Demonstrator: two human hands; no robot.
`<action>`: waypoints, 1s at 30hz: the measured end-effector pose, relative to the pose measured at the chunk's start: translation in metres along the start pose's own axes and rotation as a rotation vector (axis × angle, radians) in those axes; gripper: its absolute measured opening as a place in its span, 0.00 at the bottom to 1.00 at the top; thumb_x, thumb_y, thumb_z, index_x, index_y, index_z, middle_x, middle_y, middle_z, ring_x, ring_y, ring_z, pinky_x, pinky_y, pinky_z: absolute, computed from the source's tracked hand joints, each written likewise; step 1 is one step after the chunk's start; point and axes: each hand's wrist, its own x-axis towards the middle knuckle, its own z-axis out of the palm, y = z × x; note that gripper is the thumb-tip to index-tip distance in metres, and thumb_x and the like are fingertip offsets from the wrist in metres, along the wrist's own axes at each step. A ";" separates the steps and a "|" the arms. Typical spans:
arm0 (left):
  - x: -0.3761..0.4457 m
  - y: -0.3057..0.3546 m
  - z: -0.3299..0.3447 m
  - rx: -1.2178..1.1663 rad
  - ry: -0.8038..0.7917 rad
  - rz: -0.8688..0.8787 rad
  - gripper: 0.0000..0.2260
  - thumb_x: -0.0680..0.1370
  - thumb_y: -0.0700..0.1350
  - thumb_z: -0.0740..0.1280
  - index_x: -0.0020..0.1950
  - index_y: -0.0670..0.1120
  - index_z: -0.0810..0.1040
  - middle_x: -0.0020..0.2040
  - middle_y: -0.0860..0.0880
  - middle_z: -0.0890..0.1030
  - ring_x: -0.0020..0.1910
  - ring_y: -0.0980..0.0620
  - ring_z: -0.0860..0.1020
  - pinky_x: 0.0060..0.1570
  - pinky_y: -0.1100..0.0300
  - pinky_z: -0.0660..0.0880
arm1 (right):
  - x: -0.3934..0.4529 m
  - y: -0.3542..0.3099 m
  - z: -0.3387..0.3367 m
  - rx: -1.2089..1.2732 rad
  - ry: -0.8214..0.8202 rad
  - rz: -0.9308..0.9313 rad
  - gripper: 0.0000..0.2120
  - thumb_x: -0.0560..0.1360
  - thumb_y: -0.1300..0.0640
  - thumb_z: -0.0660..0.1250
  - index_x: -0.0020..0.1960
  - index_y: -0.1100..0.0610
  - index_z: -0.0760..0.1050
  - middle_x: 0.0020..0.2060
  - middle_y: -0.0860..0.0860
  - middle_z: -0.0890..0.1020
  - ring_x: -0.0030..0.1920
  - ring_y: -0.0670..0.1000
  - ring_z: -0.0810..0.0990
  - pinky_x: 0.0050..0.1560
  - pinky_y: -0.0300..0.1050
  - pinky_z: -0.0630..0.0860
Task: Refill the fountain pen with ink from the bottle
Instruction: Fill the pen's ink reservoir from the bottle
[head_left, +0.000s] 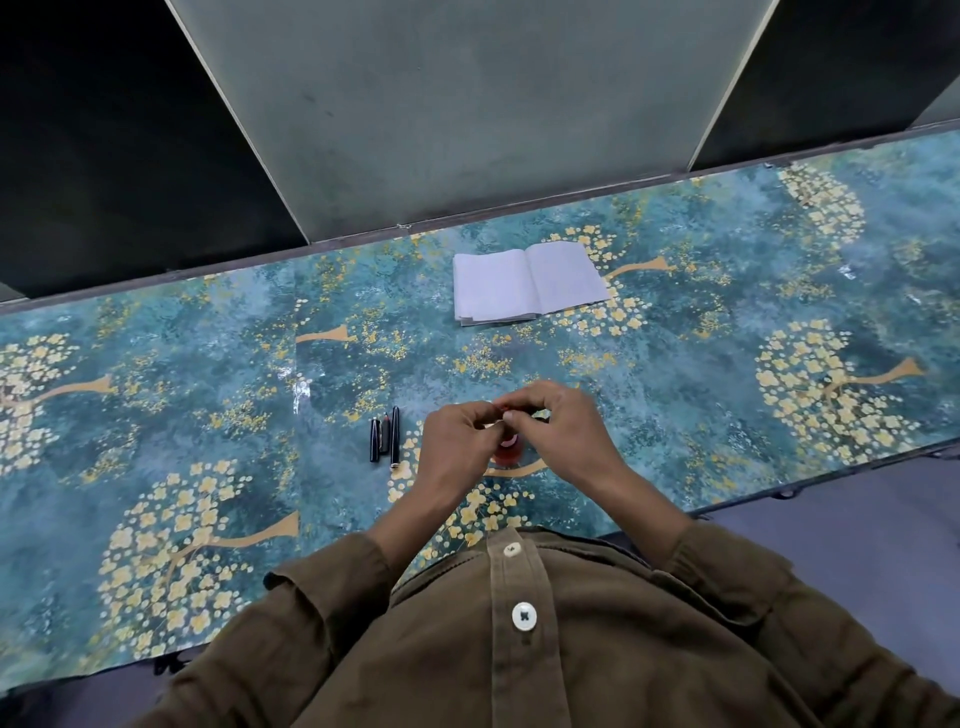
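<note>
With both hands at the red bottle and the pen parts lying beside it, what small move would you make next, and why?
Probably finish opening the bottle and set its cap aside. Both the left hand and right hand are curled around its top, which they hide, so I cannot tell whether it is open. The three pen parts lie untouched to its left, so filling likely waits on that.

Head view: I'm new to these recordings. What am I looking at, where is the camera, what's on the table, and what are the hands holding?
There is no machine here. A person wears one wide camera on the head, looking down past a brown shirt at their own two hands. The table has a blue floral covering. On it lie an open notebook at the far side and three dark pen parts side by side, left of the hands. The left hand and right hand meet over a small ink bottle, fingers curled at something reddish on its top, probably the cap. The hands hide exactly what each grips.
</note>
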 end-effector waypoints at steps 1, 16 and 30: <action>0.001 -0.002 0.001 0.007 -0.007 -0.001 0.05 0.73 0.40 0.72 0.42 0.46 0.88 0.35 0.51 0.86 0.35 0.57 0.85 0.38 0.62 0.80 | 0.000 0.002 0.001 -0.013 -0.003 -0.004 0.08 0.75 0.60 0.72 0.53 0.54 0.85 0.46 0.47 0.84 0.49 0.44 0.81 0.51 0.35 0.76; 0.003 -0.011 0.003 0.106 -0.016 0.056 0.07 0.73 0.38 0.71 0.45 0.45 0.88 0.39 0.48 0.87 0.37 0.58 0.84 0.41 0.61 0.82 | -0.005 0.016 0.010 -0.189 0.076 -0.156 0.06 0.74 0.53 0.74 0.49 0.54 0.86 0.43 0.47 0.84 0.44 0.48 0.82 0.46 0.48 0.80; 0.004 -0.012 0.002 0.088 -0.022 0.054 0.08 0.72 0.38 0.71 0.45 0.47 0.88 0.38 0.49 0.87 0.37 0.60 0.84 0.41 0.63 0.81 | -0.006 0.015 0.013 -0.151 0.080 -0.137 0.06 0.74 0.57 0.74 0.49 0.55 0.86 0.42 0.50 0.83 0.43 0.49 0.81 0.47 0.48 0.79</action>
